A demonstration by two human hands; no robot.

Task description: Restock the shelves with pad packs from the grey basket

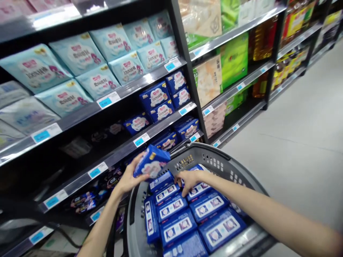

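Note:
My left hand (pixel 130 178) is closed round a dark blue soft packet (pixel 151 162), held tilted just above the left rim of a grey shopping basket (pixel 214 162). My right hand (pixel 189 180) reaches into the basket with fingers bent down onto the packed blue packets (pixel 187 217); the fingertips press on one near the back of the stack. Several identical blue packets lie in rows inside the basket, labels up.
Dark store shelving (pixel 112 157) runs along the left with pale teal packs (pixel 99 82) above and blue packs (pixel 158 98) lower down. Green and beige boxes (pixel 233 60) fill the shelves farther on. A pale aisle floor (pixel 300 135) opens to the right.

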